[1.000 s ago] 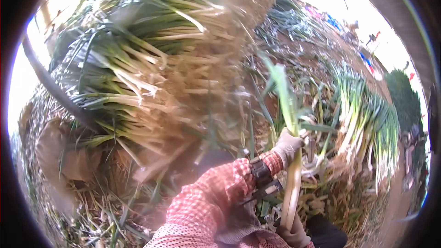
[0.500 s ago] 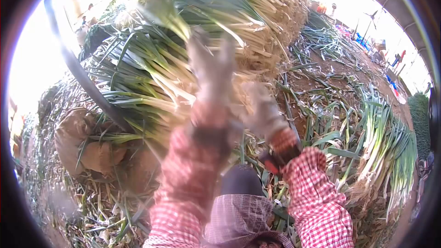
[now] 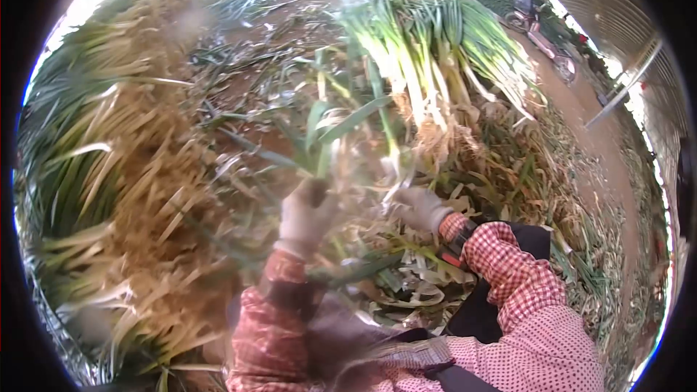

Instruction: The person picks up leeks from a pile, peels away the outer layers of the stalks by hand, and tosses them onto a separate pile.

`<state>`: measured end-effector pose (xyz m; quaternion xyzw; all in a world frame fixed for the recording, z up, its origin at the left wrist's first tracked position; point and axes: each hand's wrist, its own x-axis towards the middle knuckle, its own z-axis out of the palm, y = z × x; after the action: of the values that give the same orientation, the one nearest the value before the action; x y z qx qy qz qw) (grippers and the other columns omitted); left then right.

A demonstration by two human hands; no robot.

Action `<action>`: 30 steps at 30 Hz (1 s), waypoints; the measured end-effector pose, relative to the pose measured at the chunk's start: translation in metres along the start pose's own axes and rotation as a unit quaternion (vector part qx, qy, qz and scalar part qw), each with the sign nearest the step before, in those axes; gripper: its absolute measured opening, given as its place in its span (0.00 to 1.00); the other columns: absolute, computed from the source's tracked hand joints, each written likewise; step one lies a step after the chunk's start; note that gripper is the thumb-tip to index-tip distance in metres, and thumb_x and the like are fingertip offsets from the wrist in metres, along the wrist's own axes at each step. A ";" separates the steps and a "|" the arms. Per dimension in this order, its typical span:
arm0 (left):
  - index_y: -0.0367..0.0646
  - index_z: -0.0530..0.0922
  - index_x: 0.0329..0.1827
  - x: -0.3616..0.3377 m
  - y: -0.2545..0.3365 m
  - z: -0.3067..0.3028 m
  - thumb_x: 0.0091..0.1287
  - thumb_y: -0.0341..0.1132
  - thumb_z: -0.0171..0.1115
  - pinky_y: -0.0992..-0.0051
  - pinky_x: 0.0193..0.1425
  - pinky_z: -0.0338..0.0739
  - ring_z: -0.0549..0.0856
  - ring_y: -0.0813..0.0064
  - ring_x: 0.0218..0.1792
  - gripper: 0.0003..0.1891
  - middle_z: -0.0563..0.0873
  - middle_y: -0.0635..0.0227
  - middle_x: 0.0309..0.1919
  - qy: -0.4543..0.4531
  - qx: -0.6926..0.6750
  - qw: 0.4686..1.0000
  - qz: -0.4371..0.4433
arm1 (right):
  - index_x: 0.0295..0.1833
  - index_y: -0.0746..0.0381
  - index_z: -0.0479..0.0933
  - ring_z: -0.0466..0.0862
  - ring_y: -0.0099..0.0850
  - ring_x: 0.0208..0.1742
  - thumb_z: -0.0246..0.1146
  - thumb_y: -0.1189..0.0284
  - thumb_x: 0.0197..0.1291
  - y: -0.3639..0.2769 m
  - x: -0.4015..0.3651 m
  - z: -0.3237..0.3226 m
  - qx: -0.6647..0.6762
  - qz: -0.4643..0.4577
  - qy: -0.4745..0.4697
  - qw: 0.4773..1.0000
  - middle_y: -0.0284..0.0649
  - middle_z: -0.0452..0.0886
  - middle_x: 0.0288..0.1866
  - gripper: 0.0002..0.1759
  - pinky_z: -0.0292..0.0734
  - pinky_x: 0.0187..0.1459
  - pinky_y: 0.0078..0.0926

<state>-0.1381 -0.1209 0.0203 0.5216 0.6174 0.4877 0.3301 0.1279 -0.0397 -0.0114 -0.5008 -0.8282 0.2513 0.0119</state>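
Note:
My left hand (image 3: 308,214), in a pale work glove, is closed round a green onion (image 3: 319,156); its green leaves stick up and away from the fist, partly blurred. To its right, my gloved right hand (image 3: 422,207) has its fingers curled together near whitish leaf scraps, and what they pinch is too blurred to make out. Beyond the right hand lies a pile of peeled green onions (image 3: 428,51), white stems and roots toward me, green tops away. A long heap of untrimmed green onions (image 3: 145,145) with dry tan roots stretches along my left side.
Stripped leaves and husks (image 3: 406,276) litter the ground around my legs. A dirt path (image 3: 606,167) runs along the right, with a parked motorbike (image 3: 541,36) farther up. A metal pole (image 3: 624,87) slants beneath the curved roof at the right.
The view has swung right, away from the big heap. My left hand, earlier reaching over the heap with a green onion, is now lower, in front of me beside my right hand.

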 end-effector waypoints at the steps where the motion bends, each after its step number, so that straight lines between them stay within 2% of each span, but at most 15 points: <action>1: 0.36 0.80 0.46 0.003 -0.012 0.002 0.62 0.29 0.65 0.78 0.45 0.78 0.82 0.81 0.36 0.11 0.85 0.69 0.36 0.010 0.015 1.000 -0.006 | 0.55 0.64 0.76 0.81 0.48 0.52 0.61 0.60 0.59 0.002 0.015 -0.008 0.050 0.022 0.076 0.996 0.53 0.81 0.49 0.23 0.75 0.56 0.40; 3: 0.36 0.80 0.45 0.020 -0.020 0.008 0.63 0.29 0.64 0.79 0.44 0.78 0.82 0.82 0.36 0.09 0.85 0.69 0.36 0.026 -0.004 1.000 -0.006 | 0.55 0.64 0.76 0.80 0.47 0.52 0.60 0.62 0.61 0.013 0.052 -0.033 0.120 0.042 0.199 0.972 0.52 0.80 0.51 0.21 0.75 0.55 0.41; 6: 0.35 0.80 0.45 0.036 -0.022 0.016 0.64 0.29 0.64 0.79 0.43 0.79 0.82 0.82 0.36 0.09 0.85 0.69 0.35 -0.005 -0.052 0.998 -0.028 | 0.56 0.64 0.76 0.80 0.42 0.53 0.57 0.67 0.65 0.024 0.127 -0.066 -0.107 0.121 0.315 0.935 0.49 0.80 0.53 0.17 0.74 0.57 0.38; 8: 0.34 0.79 0.45 0.040 -0.031 0.022 0.64 0.29 0.64 0.79 0.44 0.78 0.82 0.82 0.36 0.10 0.86 0.69 0.35 -0.031 -0.010 0.999 -0.036 | 0.62 0.60 0.71 0.81 0.42 0.53 0.58 0.69 0.62 0.091 0.203 -0.052 -0.107 0.249 0.292 0.917 0.48 0.80 0.55 0.22 0.75 0.57 0.38; 11: 0.33 0.78 0.45 0.051 -0.040 0.030 0.64 0.29 0.64 0.78 0.42 0.79 0.83 0.82 0.35 0.10 0.86 0.66 0.35 -0.052 0.034 0.998 -0.019 | 0.64 0.60 0.69 0.81 0.45 0.54 0.59 0.71 0.60 0.071 0.211 -0.079 -0.229 0.318 0.109 0.913 0.48 0.79 0.55 0.25 0.76 0.57 0.40; 12: 0.33 0.78 0.46 0.054 -0.036 0.033 0.65 0.29 0.64 0.78 0.42 0.80 0.83 0.81 0.35 0.11 0.86 0.66 0.35 -0.053 0.019 0.998 -0.031 | 0.63 0.61 0.70 0.81 0.46 0.53 0.60 0.70 0.60 0.079 0.210 -0.077 -0.159 0.315 0.162 0.921 0.50 0.79 0.56 0.24 0.77 0.56 0.40; 13: 0.33 0.78 0.47 0.057 -0.034 0.036 0.65 0.29 0.63 0.77 0.42 0.81 0.84 0.80 0.35 0.11 0.86 0.65 0.35 -0.054 -0.037 0.996 -0.054 | 0.62 0.62 0.70 0.82 0.46 0.53 0.61 0.69 0.60 0.085 0.208 -0.075 -0.089 0.305 0.214 0.924 0.52 0.79 0.56 0.24 0.78 0.55 0.40; 16: 0.32 0.75 0.52 0.070 -0.019 0.050 0.69 0.29 0.57 0.72 0.41 0.85 0.86 0.72 0.36 0.12 0.86 0.61 0.37 -0.072 -0.233 0.956 -0.160 | 0.63 0.65 0.69 0.83 0.46 0.50 0.61 0.68 0.60 0.048 0.120 -0.090 0.055 0.126 0.203 0.969 0.56 0.80 0.52 0.26 0.79 0.53 0.36; 18: 0.33 0.74 0.53 0.080 -0.023 0.067 0.70 0.30 0.55 0.70 0.41 0.86 0.87 0.69 0.35 0.12 0.85 0.59 0.38 -0.087 -0.298 0.933 -0.184 | 0.66 0.67 0.66 0.84 0.45 0.43 0.62 0.68 0.59 0.042 0.062 -0.052 0.093 -0.002 0.236 0.967 0.56 0.81 0.46 0.30 0.80 0.48 0.38; 19: 0.34 0.72 0.56 0.084 -0.016 0.077 0.71 0.33 0.56 0.67 0.44 0.86 0.87 0.65 0.39 0.15 0.84 0.56 0.42 -0.082 -0.334 0.909 -0.237 | 0.68 0.67 0.64 0.84 0.45 0.38 0.62 0.69 0.58 0.034 0.031 -0.033 0.115 -0.067 0.244 0.961 0.55 0.81 0.41 0.32 0.81 0.44 0.39; 22: 0.34 0.66 0.62 0.092 -0.009 0.103 0.71 0.47 0.57 0.52 0.61 0.76 0.79 0.50 0.56 0.27 0.75 0.43 0.59 -0.126 -0.408 0.850 -0.308 | 0.70 0.70 0.60 0.83 0.44 0.27 0.61 0.70 0.58 -0.001 -0.051 0.018 0.149 -0.130 0.170 0.965 0.55 0.81 0.32 0.35 0.82 0.31 0.39; 24: 0.36 0.71 0.53 0.090 0.016 0.110 0.73 0.47 0.55 0.65 0.45 0.83 0.84 0.63 0.40 0.20 0.81 0.55 0.45 -0.096 -0.428 0.837 -0.327 | 0.69 0.71 0.60 0.83 0.44 0.32 0.61 0.68 0.59 -0.016 -0.080 0.044 0.200 -0.141 0.154 0.957 0.56 0.81 0.37 0.35 0.81 0.36 0.38; 26: 0.42 0.74 0.41 0.106 -0.042 0.097 0.74 0.46 0.53 0.80 0.25 0.75 0.75 0.81 0.21 0.15 0.76 0.74 0.25 -0.066 -0.479 0.826 -0.290 | 0.68 0.73 0.60 0.84 0.45 0.41 0.62 0.65 0.61 -0.027 -0.100 0.050 0.264 -0.126 0.116 0.949 0.59 0.81 0.43 0.35 0.80 0.45 0.38; 28: 0.48 0.70 0.32 0.104 -0.023 0.076 0.73 0.47 0.54 0.79 0.17 0.65 0.67 0.82 0.13 0.15 0.67 0.81 0.15 0.042 -0.455 0.859 -0.233 | 0.67 0.74 0.61 0.84 0.44 0.46 0.62 0.58 0.63 -0.034 -0.106 0.025 0.334 -0.151 0.141 0.919 0.58 0.81 0.45 0.37 0.79 0.49 0.36; 30: 0.49 0.70 0.31 0.110 -0.007 0.040 0.74 0.47 0.53 0.83 0.16 0.61 0.62 0.87 0.13 0.15 0.64 0.85 0.15 0.020 -0.596 0.756 -0.271 | 0.66 0.75 0.61 0.83 0.42 0.50 0.60 0.50 0.64 -0.032 -0.116 0.024 0.406 -0.177 0.164 0.881 0.58 0.81 0.47 0.41 0.78 0.52 0.34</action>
<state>-0.1300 -0.0037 0.0125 0.0205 0.3242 0.6572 0.6801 0.1529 -0.1578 0.0085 -0.3312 -0.7148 0.4732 0.3943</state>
